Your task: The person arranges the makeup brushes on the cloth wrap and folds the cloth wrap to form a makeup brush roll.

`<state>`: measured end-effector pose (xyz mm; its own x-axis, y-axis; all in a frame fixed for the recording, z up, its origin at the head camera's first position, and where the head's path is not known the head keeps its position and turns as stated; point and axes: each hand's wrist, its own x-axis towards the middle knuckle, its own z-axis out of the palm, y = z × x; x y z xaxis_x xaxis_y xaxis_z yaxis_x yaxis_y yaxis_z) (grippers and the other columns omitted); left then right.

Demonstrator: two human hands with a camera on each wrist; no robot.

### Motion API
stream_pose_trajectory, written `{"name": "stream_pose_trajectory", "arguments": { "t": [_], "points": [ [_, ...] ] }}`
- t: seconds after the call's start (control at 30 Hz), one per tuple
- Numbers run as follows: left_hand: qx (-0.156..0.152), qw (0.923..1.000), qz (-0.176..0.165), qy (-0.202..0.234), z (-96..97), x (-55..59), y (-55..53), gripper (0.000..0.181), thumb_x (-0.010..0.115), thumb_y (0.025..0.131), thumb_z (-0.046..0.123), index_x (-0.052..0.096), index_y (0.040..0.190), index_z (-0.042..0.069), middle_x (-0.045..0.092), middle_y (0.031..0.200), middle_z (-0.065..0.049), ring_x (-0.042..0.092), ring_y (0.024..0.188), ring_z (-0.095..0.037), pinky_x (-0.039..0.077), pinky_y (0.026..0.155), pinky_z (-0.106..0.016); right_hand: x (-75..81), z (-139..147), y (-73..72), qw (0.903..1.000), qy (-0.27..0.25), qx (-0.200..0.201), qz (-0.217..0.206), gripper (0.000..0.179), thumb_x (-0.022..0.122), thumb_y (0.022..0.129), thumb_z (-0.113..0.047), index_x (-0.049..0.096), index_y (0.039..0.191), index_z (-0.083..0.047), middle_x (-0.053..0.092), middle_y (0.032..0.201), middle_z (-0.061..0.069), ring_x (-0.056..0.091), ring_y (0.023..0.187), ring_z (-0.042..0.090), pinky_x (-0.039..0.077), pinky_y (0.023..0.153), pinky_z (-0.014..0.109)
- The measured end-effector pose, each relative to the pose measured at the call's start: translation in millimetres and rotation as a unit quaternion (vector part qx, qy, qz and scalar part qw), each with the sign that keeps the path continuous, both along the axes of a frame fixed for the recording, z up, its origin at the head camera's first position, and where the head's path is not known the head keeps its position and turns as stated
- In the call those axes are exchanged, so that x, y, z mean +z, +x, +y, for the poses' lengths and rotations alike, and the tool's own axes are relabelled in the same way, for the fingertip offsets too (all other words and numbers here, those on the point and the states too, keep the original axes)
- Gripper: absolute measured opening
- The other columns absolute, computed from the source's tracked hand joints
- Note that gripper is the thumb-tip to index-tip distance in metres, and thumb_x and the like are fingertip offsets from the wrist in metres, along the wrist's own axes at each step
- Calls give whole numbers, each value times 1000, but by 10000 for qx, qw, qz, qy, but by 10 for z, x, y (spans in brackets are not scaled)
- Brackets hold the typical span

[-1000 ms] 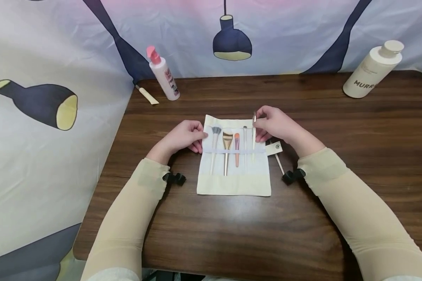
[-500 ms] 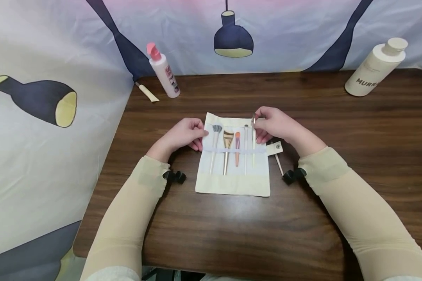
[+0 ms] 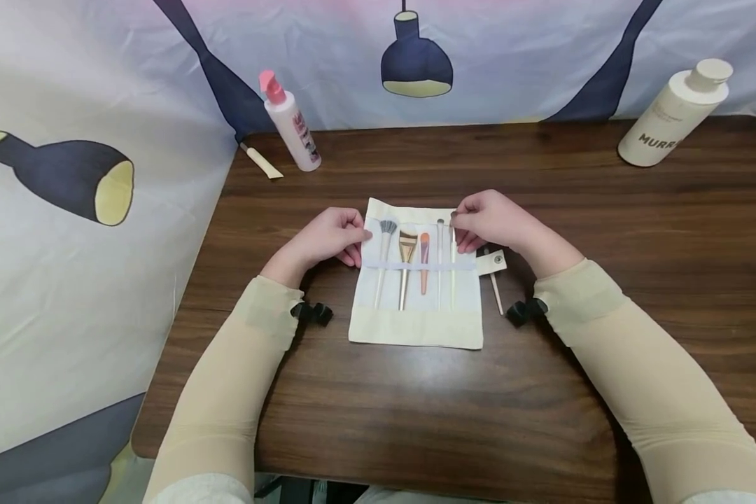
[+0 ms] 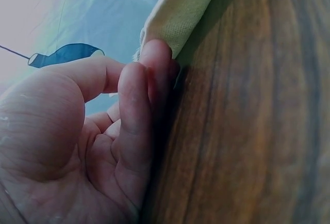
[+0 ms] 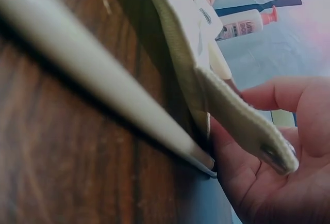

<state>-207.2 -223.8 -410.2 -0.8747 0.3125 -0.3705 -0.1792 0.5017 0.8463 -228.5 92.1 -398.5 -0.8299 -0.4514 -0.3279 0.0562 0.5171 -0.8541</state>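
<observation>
A cream cloth brush roll [image 3: 416, 332] lies unfolded on the table, a band across its middle. My left hand [image 3: 327, 238] pinches its left edge near the top; the left wrist view shows the cloth [image 4: 180, 15] at the fingertips. With its thumb and fingers, my right hand [image 3: 494, 220] holds the head end of the rightmost makeup brush [image 3: 453, 283], whose handle runs under the band. Beside it in the roll lie a thin brush [image 3: 439, 252], an orange-tipped brush [image 3: 424, 260], a wide gold brush [image 3: 407, 252] and a grey-bristled brush [image 3: 386, 241].
From the roll's right side sticks a snap tab [image 3: 492, 262], and a loose brush [image 3: 496, 294] lies partly beneath it. Towards the back stand a pink-topped pump bottle [image 3: 295, 133] and a white bottle [image 3: 668, 122]. A cream-handled brush [image 3: 262, 162] lies at the back left.
The rightmost brush has slid down under the band, its handle end now lower on the roll. My left hand keeps its grip on the cloth edge.
</observation>
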Motion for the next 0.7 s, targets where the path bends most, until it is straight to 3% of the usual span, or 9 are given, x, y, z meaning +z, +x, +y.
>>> {"name": "stream_pose_trajectory", "arguments": {
  "t": [0.23, 0.37, 0.5, 0.7],
  "points": [
    [-122, 9999, -77, 36, -16, 11, 12, 17, 61, 102, 11, 53, 91, 1, 69, 69, -11, 69, 57, -18, 61, 55, -31, 30, -4, 19, 9997, 191, 132, -89, 21, 61, 102, -14, 63, 106, 6, 71, 83, 17, 72, 68, 22, 64, 68, 33],
    [-82, 9999, 92, 49, -18, 43, -25, 17, 62, 101, 10, 54, 90, 1, 70, 70, -12, 70, 57, -19, 61, 54, -31, 105, 40, -18, 9991, 334, 62, 261, 21, 60, 102, -16, 61, 111, 3, 71, 80, 17, 72, 66, 24, 63, 64, 34],
    [-86, 9999, 66, 75, -24, 42, -39, 17, 62, 101, 10, 54, 90, 1, 70, 70, -12, 69, 56, -19, 61, 54, -31, 174, 159, -60, 9931, 871, 7, 789, 17, 61, 100, -16, 61, 102, 1, 68, 76, 15, 69, 62, 23, 60, 60, 32],
    [-245, 9997, -46, 41, -51, 71, -25, 18, 61, 100, 10, 53, 88, 1, 70, 70, -13, 70, 58, -19, 62, 56, -32, 250, 334, -95, 9780, 1777, 345, 1038, 17, 65, 98, -17, 66, 92, -1, 66, 72, 12, 67, 60, 21, 58, 60, 33]
  ]
}}
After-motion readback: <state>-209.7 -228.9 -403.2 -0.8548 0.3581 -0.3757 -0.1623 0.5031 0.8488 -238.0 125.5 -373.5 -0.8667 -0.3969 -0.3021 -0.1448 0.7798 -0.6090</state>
